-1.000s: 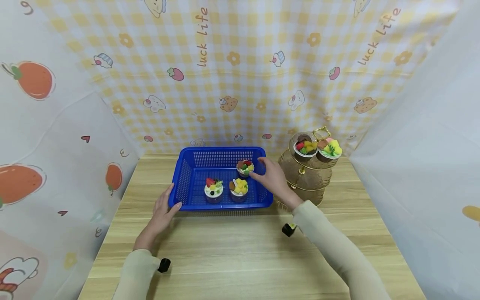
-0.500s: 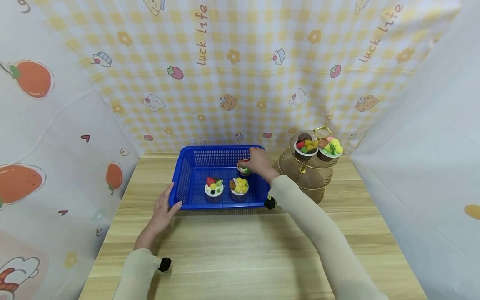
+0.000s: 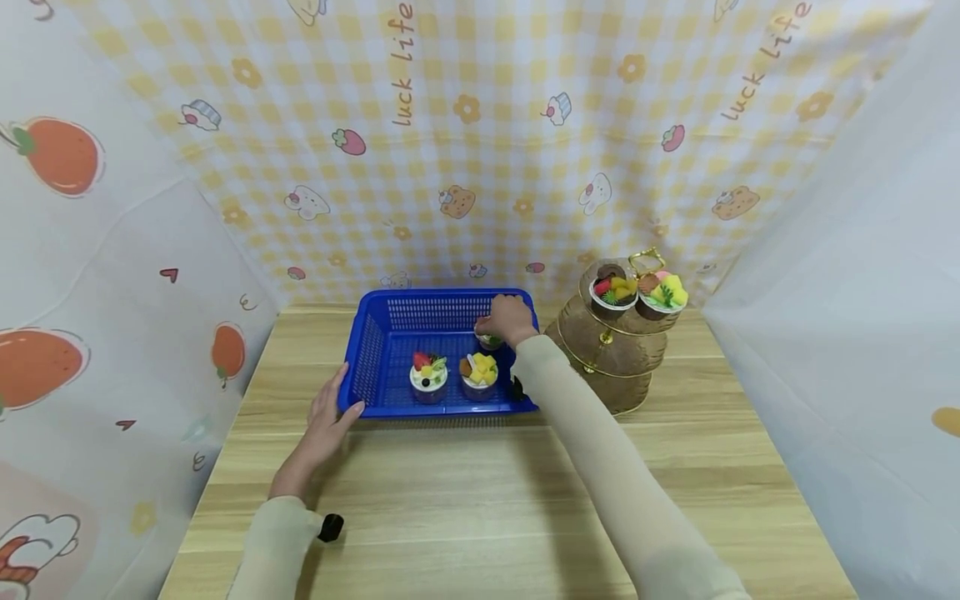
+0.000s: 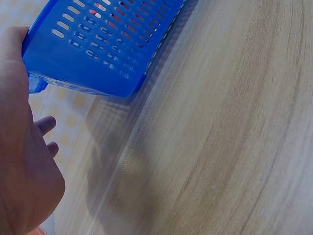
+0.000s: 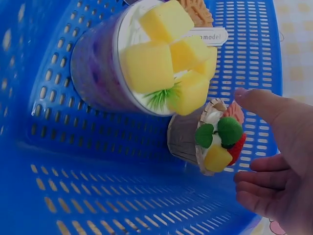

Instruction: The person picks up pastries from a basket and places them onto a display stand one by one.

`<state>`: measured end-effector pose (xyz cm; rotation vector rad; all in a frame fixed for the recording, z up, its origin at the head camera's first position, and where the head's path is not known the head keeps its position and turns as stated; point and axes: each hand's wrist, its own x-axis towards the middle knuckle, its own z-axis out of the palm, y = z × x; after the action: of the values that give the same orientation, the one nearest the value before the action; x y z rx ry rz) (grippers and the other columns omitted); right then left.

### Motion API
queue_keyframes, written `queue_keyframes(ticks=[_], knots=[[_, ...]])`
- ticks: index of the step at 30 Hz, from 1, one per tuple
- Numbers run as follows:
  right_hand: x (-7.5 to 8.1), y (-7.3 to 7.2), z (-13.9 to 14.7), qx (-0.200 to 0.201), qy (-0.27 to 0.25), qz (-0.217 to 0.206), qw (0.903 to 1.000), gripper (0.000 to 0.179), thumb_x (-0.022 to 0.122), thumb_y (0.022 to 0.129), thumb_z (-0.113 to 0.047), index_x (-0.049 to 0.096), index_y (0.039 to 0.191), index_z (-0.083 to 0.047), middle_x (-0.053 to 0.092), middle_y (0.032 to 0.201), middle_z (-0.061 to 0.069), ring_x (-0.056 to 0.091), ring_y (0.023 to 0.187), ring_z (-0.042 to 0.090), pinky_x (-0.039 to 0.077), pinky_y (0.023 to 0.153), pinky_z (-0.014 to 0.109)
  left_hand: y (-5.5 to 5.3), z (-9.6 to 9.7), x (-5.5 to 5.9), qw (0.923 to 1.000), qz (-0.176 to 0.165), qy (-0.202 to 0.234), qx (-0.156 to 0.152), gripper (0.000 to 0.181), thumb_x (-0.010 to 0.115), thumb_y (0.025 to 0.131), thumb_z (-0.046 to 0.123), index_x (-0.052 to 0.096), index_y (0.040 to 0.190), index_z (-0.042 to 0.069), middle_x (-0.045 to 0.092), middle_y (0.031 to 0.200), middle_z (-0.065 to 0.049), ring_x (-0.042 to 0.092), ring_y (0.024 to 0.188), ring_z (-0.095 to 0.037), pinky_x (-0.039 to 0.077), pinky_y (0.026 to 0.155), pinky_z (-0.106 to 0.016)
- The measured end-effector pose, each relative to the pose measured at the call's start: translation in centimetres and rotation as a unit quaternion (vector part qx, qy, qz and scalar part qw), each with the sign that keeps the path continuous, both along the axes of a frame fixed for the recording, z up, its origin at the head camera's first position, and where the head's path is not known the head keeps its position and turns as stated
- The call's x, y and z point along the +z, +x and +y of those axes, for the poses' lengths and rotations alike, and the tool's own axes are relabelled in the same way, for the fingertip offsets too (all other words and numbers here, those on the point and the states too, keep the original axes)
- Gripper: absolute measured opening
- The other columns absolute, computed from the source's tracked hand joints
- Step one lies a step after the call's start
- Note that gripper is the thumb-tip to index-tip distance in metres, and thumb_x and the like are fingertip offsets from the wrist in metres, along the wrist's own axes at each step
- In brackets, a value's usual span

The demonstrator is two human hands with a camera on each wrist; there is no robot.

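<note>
Thumb and fingers of the right hand [image 3: 510, 318] are spread around the fruit cupcake [image 5: 208, 139] (whether they touch, I cannot tell), inside the blue basket [image 3: 405, 412]; the left hand [image 3: 326, 423], thumb apart, rests at its near-left corner.

I face a pale wood-grain counter [image 3: 450, 500]. At its right rear stands a translucent brown three-tier stand [image 3: 618, 357] with gold rims and a gold top handle [image 3: 647, 262]. Its top tier bears, side by side, a brown dessert cup with red-and-orange topping [image 3: 612, 293] and a brown dessert cup with mainly yellow topping [image 3: 663, 297]. Rear: yellow-and-white checked cloth [image 3: 495, 179], lettered "luck life". My left: white fruit-printed cloth [image 3: 138, 229]. My right: white sheet [image 3: 847, 333].
</note>
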<state>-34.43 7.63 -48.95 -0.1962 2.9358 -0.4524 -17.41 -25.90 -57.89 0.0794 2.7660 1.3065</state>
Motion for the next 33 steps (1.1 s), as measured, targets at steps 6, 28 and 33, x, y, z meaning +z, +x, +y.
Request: queue_keyframes(ticks=[6, 28, 33], knots=[[-0.8, -0.2, -0.7, -0.011, 0.057, -0.022, 0.9981, 0.035, 0.063, 0.092, -0.044, 0.068, 0.082, -0.01, 0.07, 0.111, 0.014, 0.057, 0.119, 0.033, 0.055, 0.092, 0.046, -0.1, 0.0, 0.0, 1.0, -0.004, 0.004, 0.004, 0.076, 0.047, 0.102, 0.045, -0.003, 0.158, 0.04, 0.005, 0.166, -0.017, -0.001, 0.149, -0.051, 0.0, 0.111, -0.076], [-1.8, -0.4, -1.5, -0.031, 0.1, -0.034, 0.9939, 0.031, 0.071, 0.087, -0.041, 0.071, 0.099, -0.012, 0.069, 0.114, 0.011, 0.061, 0.111, 0.032, 0.054, 0.094, 0.047, -0.2, 0.0, -0.7, 0.9997, 0.024, 0.009, 0.005, 0.075, 0.049, 0.102, 0.038, 0.001, 0.16, 0.034, 0.01, 0.164, -0.021, 0.002, 0.149, -0.051, 0.001, 0.112, -0.073], [-2.0, -0.5, -1.6, -0.036, 0.104, -0.037, 0.9932, 0.036, 0.072, 0.086, -0.042, 0.071, 0.106, -0.012, 0.069, 0.115, 0.011, 0.061, 0.111, 0.031, 0.055, 0.094, 0.046, -0.3, 0.0, -0.8, 0.9997, 0.022, 0.007, 0.005, 0.075, 0.048, 0.102, 0.039, 0.001, 0.159, 0.035, 0.009, 0.165, -0.019, 0.001, 0.149, -0.051, 0.001, 0.112, -0.073]])
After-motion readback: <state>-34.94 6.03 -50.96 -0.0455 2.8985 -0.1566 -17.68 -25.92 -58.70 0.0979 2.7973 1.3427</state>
